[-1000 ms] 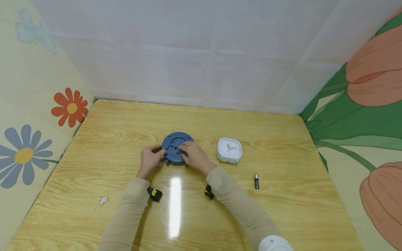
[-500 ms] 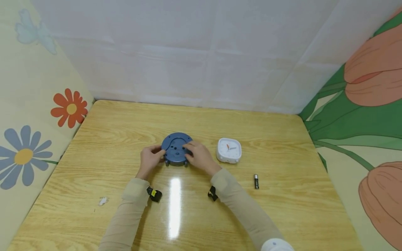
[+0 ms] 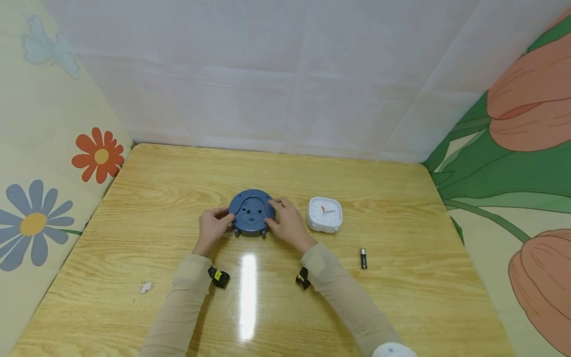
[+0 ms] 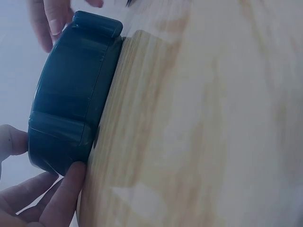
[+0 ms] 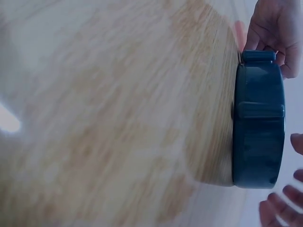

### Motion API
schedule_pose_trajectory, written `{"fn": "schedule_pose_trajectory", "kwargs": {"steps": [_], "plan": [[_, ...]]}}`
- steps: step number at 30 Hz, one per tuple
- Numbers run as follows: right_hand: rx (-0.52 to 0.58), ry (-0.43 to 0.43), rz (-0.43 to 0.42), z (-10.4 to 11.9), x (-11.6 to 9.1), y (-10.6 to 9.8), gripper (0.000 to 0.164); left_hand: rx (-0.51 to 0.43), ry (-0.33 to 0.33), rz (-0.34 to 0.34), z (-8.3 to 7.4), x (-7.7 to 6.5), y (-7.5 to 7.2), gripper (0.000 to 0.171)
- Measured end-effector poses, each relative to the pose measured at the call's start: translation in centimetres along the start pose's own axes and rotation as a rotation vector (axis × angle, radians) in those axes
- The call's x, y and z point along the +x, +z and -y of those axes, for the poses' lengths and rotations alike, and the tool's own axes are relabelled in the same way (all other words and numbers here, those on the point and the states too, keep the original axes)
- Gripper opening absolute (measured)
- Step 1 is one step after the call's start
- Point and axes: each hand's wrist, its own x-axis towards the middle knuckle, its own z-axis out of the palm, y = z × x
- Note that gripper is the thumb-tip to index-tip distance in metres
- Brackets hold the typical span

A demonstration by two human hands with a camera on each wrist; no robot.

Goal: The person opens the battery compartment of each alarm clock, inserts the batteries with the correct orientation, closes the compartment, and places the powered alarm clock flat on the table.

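Note:
A round blue clock (image 3: 251,218) lies back side up on the wooden table, its two small feet toward the person. My left hand (image 3: 213,229) grips its left edge, thumb on the back and fingers at the side; in the left wrist view, fingertips (image 4: 71,184) press low on the blue casing (image 4: 71,85). At the opposite edge, my right hand (image 3: 287,223) has its fingers spread. The right wrist view shows those fingers (image 5: 279,208) slightly apart from the casing (image 5: 259,142). The clock's face is hidden beneath it.
A white square clock (image 3: 324,214) stands face up to the right of my right hand. Farther right and nearer lies a black and silver battery (image 3: 363,259). A small white patch (image 3: 146,286) marks the table at the left.
My right hand has drawn back from the middle of the blue clock's back to its right edge, uncovering the back. The left hand has kept its place.

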Motion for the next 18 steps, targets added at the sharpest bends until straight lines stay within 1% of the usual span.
{"fn": "schedule_pose_trajectory", "kwargs": {"steps": [5,9,12,18], "plan": [[0.137,0.169,0.015,-0.01,0.06,0.15,0.056,0.001,0.001,-0.004,0.03,0.03,0.03,0.035],[0.214,0.26,0.052,-0.19,0.21,0.4,0.06,-0.002,0.0,-0.009,0.13,0.13,0.1,0.035],[0.248,0.287,0.071,-0.33,0.35,0.6,0.06,0.0,0.004,-0.013,0.23,0.18,0.12,0.035],[0.297,0.313,0.094,-0.18,0.79,0.83,0.06,-0.003,0.0,-0.012,0.16,0.13,0.11,0.035]]}}
